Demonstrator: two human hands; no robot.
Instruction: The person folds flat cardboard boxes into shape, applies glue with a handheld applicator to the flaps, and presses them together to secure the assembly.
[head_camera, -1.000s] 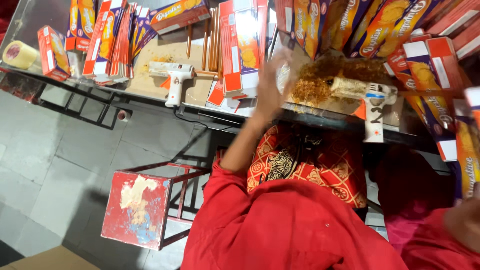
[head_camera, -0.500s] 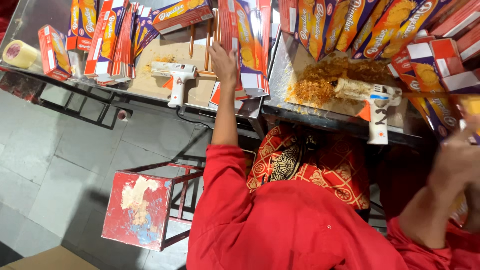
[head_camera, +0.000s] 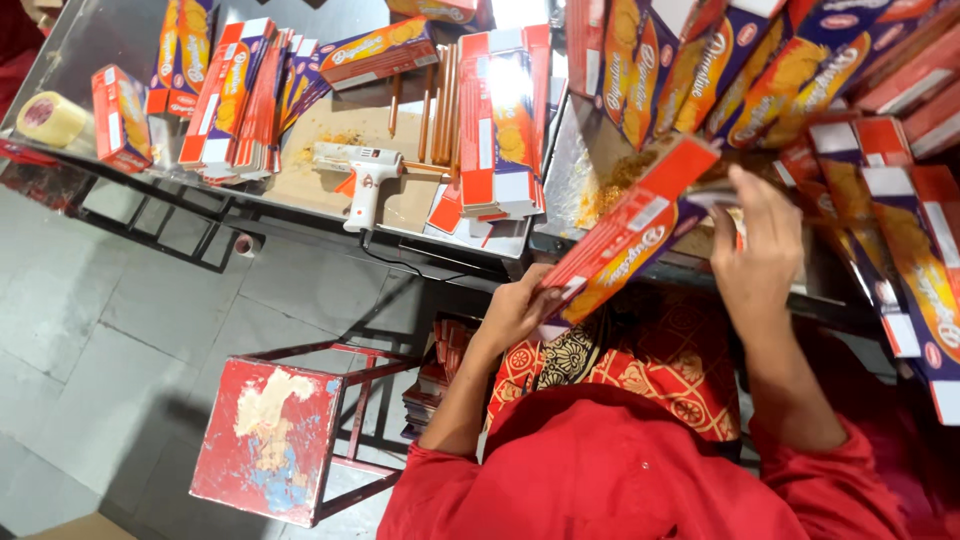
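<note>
I hold a long red and orange carton (head_camera: 625, 235) slanted above my lap, in front of the metal table (head_camera: 300, 215). My left hand (head_camera: 518, 310) grips its lower end. My right hand (head_camera: 757, 250) is closed on its upper open end, where a silvery packet edge (head_camera: 712, 198) shows at the mouth. What is inside the carton is hidden. My red sleeves and patterned red cloth (head_camera: 640, 375) fill the bottom of the view.
A white glue gun (head_camera: 365, 180) lies on a cardboard sheet beside several glue sticks (head_camera: 437, 100). A stack of flat cartons (head_camera: 505, 120) stands left of centre. Filled cartons (head_camera: 900, 210) pile up at right. A tape roll (head_camera: 50, 118) sits far left; a worn red stool (head_camera: 275, 435) stands below.
My left hand reached to the stack of flat cartons and came back with one. My right hand rose from the lower right, and both hands now hold the carton in front of me.
</note>
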